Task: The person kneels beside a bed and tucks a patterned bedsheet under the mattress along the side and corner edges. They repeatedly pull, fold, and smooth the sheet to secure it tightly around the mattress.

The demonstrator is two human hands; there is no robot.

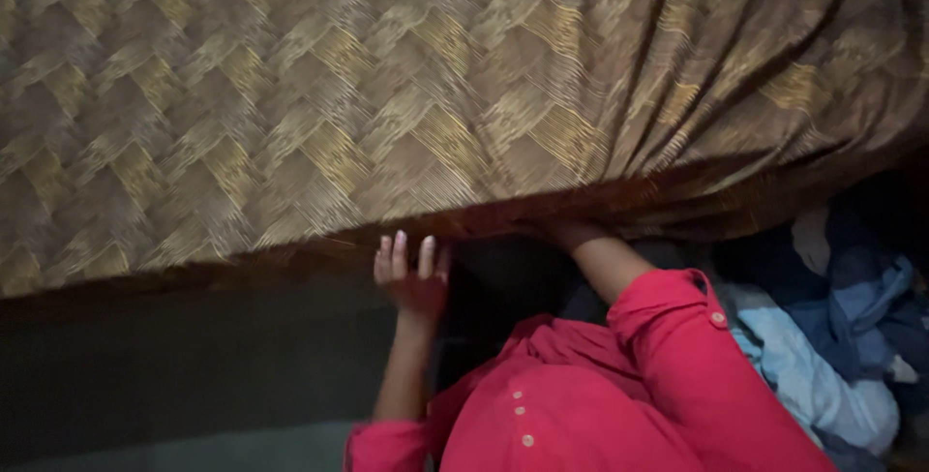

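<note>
A brown and gold bedsheet [387, 94] with a woven zigzag pattern covers a mattress and fills the upper view. My left hand [414, 274] is at the sheet's lower edge, palm up, fingertips pressed under the edge. My right hand is hidden under the sheet's edge; only the forearm [605, 264] shows, reaching in from a red sleeve [677, 336]. The sheet bunches into folds above the right arm.
A dark bed side panel [174, 356] runs below the sheet at left. A heap of blue and light-blue clothes [832, 356] lies at the right. My red garment with small buttons [542, 414] fills the bottom centre.
</note>
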